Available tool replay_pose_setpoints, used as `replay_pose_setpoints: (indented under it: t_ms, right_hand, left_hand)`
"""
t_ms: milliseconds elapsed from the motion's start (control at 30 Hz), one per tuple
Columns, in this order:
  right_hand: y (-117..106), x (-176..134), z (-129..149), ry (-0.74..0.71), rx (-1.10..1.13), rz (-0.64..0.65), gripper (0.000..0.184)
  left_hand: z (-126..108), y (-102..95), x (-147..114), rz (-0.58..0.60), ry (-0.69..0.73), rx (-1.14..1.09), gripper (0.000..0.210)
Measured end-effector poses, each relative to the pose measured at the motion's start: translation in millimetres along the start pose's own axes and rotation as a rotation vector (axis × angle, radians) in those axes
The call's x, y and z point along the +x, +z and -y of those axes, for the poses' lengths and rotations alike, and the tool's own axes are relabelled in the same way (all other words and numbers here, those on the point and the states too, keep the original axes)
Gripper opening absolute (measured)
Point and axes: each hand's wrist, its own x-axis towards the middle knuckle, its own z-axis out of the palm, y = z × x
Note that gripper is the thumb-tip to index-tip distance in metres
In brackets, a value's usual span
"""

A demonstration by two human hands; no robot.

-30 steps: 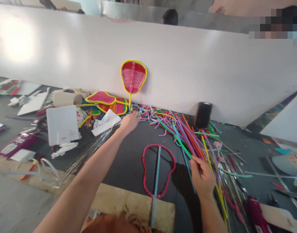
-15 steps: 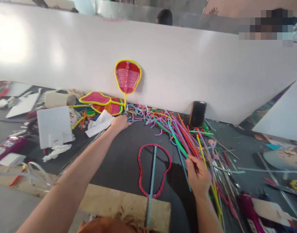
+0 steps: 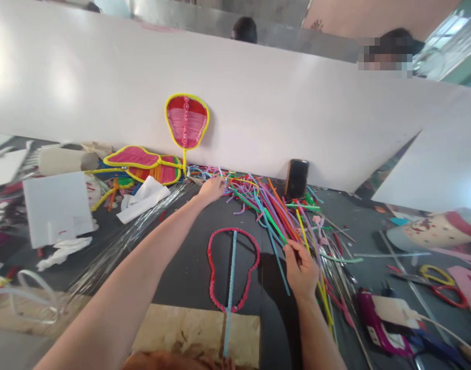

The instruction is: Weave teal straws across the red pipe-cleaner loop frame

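Many pipe cleaners (image 3: 278, 208) lie across the table (image 3: 185, 262), the right hand pinching (image 3: 302, 267) a green strip (image 3: 277, 227); the left hand (image 3: 212, 189) reaches scraps (image 3: 241, 185), its grip indiscernible. Apparent step: selecting; the next move calls for disentangling.

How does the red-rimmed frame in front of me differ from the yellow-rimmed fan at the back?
Rim: the red-rimmed frame is edged in red, the yellow-rimmed fan in yellow.
Filling: the frame is open except for a blue strip; the fan is filled with pink and red.
Pose: the frame lies on the dark table; the fan stands upright before the white panel.
Both have curved outlines and stems.
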Motion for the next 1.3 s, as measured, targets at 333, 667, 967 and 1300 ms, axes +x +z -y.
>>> replay_pose_setpoints:
  t_ms: [333, 667, 967, 1300]
  right_hand:
    - [3, 2, 3, -0.030, 0.014, 0.002, 0.021]
    - [3, 4, -1, -0.201, -0.040, 0.084, 0.018]
    - [16, -11, 33, -0.330, 0.041, 0.368, 0.019]
    - [23, -15, 46, -0.317, 0.024, 0.312, 0.013]
  left_hand:
    - [3, 6.7, -42, 0.054, 0.107, 0.015, 0.018]
    - [-23, -7.3, -78, -0.232, 0.269, -0.169, 0.030]
    - [-66, 12.5, -164, -0.217, 0.764, -0.010, 0.018]
    - [-26, 9.6, -174, -0.293, 0.441, -0.112, 0.025]
